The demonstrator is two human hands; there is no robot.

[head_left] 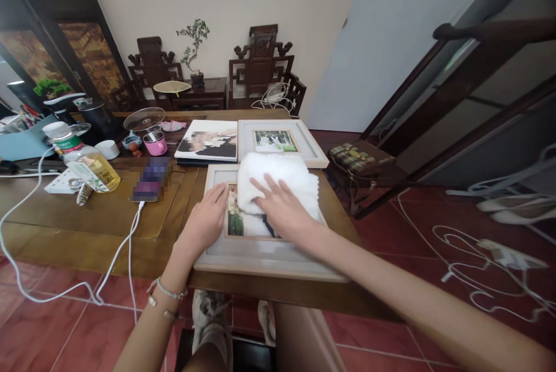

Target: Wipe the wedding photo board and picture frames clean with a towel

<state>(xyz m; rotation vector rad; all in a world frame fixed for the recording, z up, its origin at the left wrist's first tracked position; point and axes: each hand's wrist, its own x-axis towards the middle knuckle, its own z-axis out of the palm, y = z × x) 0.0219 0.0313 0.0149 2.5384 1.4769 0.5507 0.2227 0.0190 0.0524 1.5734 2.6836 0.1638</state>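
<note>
A light picture frame [269, 256] lies flat near the table's front edge, with a photo partly hidden in its middle. On top of it is a folded white fluffy cloth [299, 178], which covers the frame's far side. My right hand [282, 204] presses on the cloth with its fingers spread. My left hand [208, 215] rests on the frame's left border, fingers stretched out and lying flat. Just beyond lies a second light frame [313, 143] with an outdoor photo, partly overlapped by the cloth. Beside that sits a white-edged photo panel [208, 140].
On the left of the wooden table [182, 186] are a charging phone [150, 178], a pink mug [155, 143], a bottle of yellow liquid [93, 166] and a white cable [117, 250]. A plaid bag [351, 157] sits at the right. Cords [473, 267] lie on the red floor.
</note>
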